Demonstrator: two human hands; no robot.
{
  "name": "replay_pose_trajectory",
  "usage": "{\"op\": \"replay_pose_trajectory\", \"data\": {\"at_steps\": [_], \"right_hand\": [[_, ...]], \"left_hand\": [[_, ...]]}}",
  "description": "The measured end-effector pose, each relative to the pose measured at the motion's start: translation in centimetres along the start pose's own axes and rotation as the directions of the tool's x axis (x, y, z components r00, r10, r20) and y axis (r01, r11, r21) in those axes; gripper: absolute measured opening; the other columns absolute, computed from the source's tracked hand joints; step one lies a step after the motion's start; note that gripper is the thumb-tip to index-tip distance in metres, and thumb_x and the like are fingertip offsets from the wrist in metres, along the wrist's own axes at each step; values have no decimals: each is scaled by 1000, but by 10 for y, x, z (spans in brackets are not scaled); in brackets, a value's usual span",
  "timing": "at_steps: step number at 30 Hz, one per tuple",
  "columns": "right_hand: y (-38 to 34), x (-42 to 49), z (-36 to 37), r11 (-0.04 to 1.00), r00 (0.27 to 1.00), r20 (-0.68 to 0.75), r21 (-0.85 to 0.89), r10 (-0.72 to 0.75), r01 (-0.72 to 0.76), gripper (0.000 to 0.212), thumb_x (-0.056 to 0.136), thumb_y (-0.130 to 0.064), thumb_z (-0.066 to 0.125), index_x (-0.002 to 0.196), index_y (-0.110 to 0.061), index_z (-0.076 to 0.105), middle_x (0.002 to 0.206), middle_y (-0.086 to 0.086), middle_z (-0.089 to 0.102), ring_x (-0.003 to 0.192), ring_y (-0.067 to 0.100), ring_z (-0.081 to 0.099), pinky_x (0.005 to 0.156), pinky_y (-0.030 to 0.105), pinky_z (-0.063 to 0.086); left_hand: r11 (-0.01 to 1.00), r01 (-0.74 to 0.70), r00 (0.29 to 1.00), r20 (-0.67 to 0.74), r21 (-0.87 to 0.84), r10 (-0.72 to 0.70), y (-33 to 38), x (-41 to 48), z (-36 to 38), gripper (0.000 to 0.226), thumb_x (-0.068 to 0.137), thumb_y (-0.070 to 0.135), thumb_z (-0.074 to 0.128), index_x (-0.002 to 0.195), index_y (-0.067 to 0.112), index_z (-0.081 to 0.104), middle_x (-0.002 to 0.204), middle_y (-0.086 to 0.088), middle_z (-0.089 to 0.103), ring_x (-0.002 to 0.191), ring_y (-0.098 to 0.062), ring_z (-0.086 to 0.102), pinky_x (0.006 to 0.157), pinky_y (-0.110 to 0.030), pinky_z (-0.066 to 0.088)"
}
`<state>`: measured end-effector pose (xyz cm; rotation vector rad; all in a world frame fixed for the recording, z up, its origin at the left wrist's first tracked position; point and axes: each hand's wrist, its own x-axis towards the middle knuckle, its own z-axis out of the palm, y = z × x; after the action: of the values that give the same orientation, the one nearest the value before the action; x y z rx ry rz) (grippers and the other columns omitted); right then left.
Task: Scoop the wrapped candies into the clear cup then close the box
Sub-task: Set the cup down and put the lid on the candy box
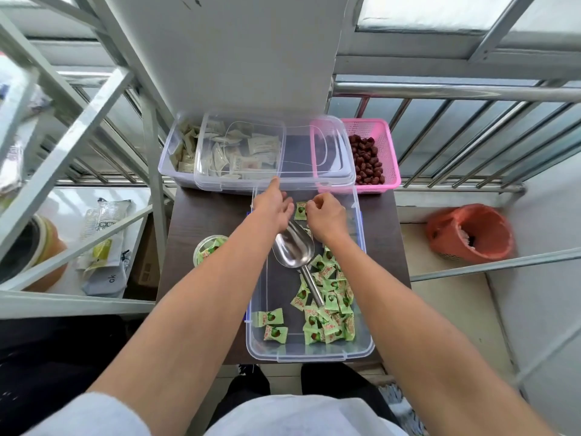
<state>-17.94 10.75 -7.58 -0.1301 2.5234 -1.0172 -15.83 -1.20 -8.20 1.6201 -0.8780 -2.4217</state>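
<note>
While candies still lie in the clear box (314,357), both hands reach its far end.
Take the lid (298,152) squarely, lifting out the scoop (294,247) first; the cup (209,248) stands left. The left hand (273,206) extends straight fingers lidward; the right hand (327,215) curls beside one candy (301,210), grip unclear. Wrapper print is unreadable.

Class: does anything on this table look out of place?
The lid lies askew across the rear box and pink basket; the scoop lies loose among the candies in the open box.
</note>
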Motion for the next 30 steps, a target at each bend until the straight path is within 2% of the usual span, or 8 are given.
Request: {"op": "replay_pose_trajectory", "data": {"at_steps": [4,7,12,18,22,24,27,30], "right_hand": [[5,11,4,985,994,62,145,89,-97,24,95,-24,55,107,-9,69,102,5,70,93,21,60,82,30,43],[15,15,4,934,976,126,291,177,-207,23,94,-18,54,98,-2,70,87,7,68,81,21,60,73,33,45],[26,9,-7,649,883,350,600,314,-469,23,99,-7,43,90,-12,63,80,5,65,69,18,62,62,28,47],[46,2,-37,310,861,466,803,205,-509,27,100,-19,38,101,-6,62,101,14,67,97,31,65,76,33,49],[52,1,-58,154,875,474,861,100,-485,57,100,-49,35,122,-3,60,126,19,65,117,35,62,99,41,48],[52,-3,-68,114,870,492,862,42,-493,72,97,-55,40,144,-1,47,147,22,50,137,38,47,115,50,35],[60,-4,-84,71,875,475,880,-94,-470,80,97,-53,45,156,-4,24,158,22,31,144,41,33,120,56,20],[75,-11,-101,82,884,448,894,-135,-440,66,98,-51,35,133,-1,60,138,20,57,125,36,56,109,54,42]], "left_hand": [[982,40,999,25,-185,-36,1,5,5,32,102,39,57,96,8,59,91,-2,61,79,-12,60,60,-22,48],[959,-30,999,4,-282,33,3,2,4,38,94,36,71,117,9,60,98,-4,64,82,-12,63,59,-20,51],[905,-86,990,68,-416,126,11,-6,-3,28,91,5,72,112,9,54,88,-13,69,58,-12,62,49,-17,51],[932,-184,969,102,-314,226,33,-21,-21,32,94,-1,64,124,7,57,81,-7,73,57,-8,58,48,-16,45],[968,-185,957,194,-168,217,41,-37,-55,15,94,4,61,105,-1,70,79,-2,66,56,-5,54,50,-17,44],[976,-201,949,230,-86,215,44,-48,-70,15,95,3,58,102,-3,69,78,-3,66,62,-9,57,55,-18,46],[976,-214,937,291,38,194,50,-68,-85,17,95,0,54,102,-5,69,79,-5,68,61,-10,62,55,-18,51],[968,-209,919,367,140,145,57,-80,-100,23,93,-3,56,116,-3,61,87,-7,74,66,-12,69,57,-23,56]]}}
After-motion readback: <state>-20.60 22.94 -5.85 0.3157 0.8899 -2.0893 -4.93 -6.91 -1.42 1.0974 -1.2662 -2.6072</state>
